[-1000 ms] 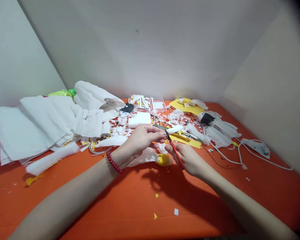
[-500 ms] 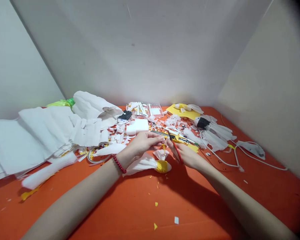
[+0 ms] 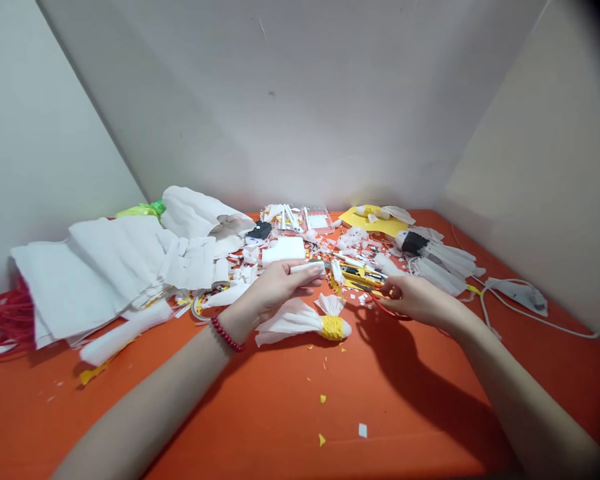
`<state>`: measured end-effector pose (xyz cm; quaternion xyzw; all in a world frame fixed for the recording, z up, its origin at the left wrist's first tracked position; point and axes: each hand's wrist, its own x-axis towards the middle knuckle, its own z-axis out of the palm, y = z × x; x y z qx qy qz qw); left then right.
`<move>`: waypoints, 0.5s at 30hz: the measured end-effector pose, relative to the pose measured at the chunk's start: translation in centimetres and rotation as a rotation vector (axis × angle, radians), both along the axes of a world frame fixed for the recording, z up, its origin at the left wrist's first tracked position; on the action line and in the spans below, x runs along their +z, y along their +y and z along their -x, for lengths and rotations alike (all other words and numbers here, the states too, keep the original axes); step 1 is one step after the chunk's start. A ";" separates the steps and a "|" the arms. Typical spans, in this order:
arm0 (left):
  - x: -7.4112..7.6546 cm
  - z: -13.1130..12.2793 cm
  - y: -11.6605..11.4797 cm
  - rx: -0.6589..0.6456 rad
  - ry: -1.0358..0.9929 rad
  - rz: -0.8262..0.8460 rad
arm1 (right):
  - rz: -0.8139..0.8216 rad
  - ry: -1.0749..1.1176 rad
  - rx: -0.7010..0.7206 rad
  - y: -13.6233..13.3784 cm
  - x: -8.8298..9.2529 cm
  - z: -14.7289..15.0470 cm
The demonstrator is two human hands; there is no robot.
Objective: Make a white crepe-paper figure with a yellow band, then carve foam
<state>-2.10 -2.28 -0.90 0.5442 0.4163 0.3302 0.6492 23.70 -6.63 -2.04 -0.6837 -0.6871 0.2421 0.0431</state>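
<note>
My left hand (image 3: 280,290), with a red bead bracelet on its wrist, pinches a small white strip (image 3: 307,267) between thumb and fingers. Whether the strip is paper or foam I cannot tell. Off to the right, my right hand (image 3: 420,299) is closed on the red handles of a pair of scissors (image 3: 391,312). Their blades point left, low over the clutter. Below and between both hands lies a shuttlecock-like piece (image 3: 333,327) with a yellow textured band, a white rounded tip and white crepe paper fanning out leftward.
White paper sheets (image 3: 105,267) cover the left side, by red string (image 3: 13,317). A yellow utility knife (image 3: 363,273) and a white block (image 3: 283,251) lie among scraps. Behind are clear boxes (image 3: 317,219); at right, a black-banded paper piece (image 3: 414,244) and white cable (image 3: 555,323).
My right hand has moved right, away from the left, carrying the scissors lower. The white strip now shows more plainly in my left hand. The whole view has shifted slightly.
</note>
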 end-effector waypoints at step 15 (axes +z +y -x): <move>0.0 0.7 -2.4 0.195 0.180 -0.208 | 0.010 -0.381 0.102 -1.0 -1.2 1.2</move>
